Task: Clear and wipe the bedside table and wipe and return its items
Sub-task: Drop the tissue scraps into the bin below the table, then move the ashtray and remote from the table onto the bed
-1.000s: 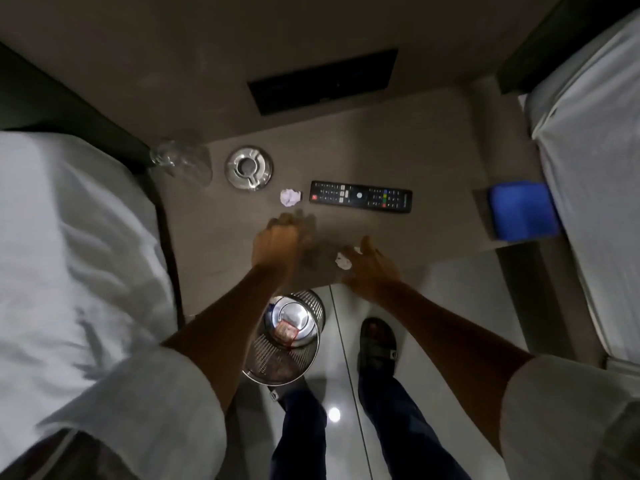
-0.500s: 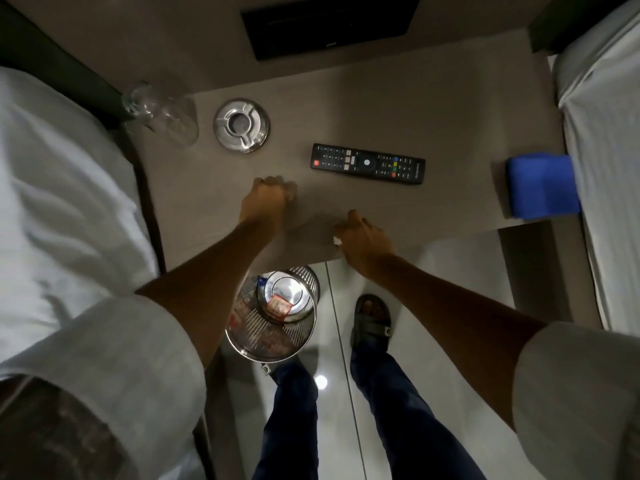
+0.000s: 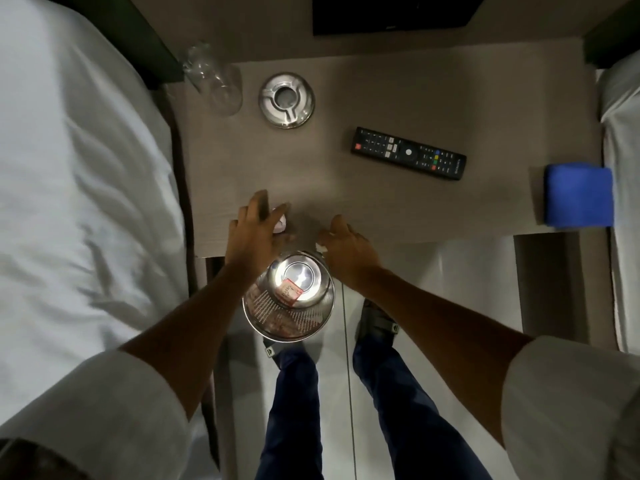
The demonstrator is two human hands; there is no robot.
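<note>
The bedside table carries a lying clear glass, a round metal ashtray, a black remote and a folded blue cloth at its right edge. My left hand is near the table's front edge, its fingers curled around a crumpled white paper. My right hand rests at the front edge too, with a small white paper scrap pinched under its fingertips. A metal mesh bin stands on the floor just below both hands, a red wrapper inside.
White-sheeted beds flank the table, one on the left and one on the right. A black panel sits in the wall behind. My legs and sandalled feet stand on the glossy floor beside the bin.
My left hand closed over the crumpled paper near the remote and drew it back to the front edge. My right hand also pulled its scrap toward the edge above the bin.
</note>
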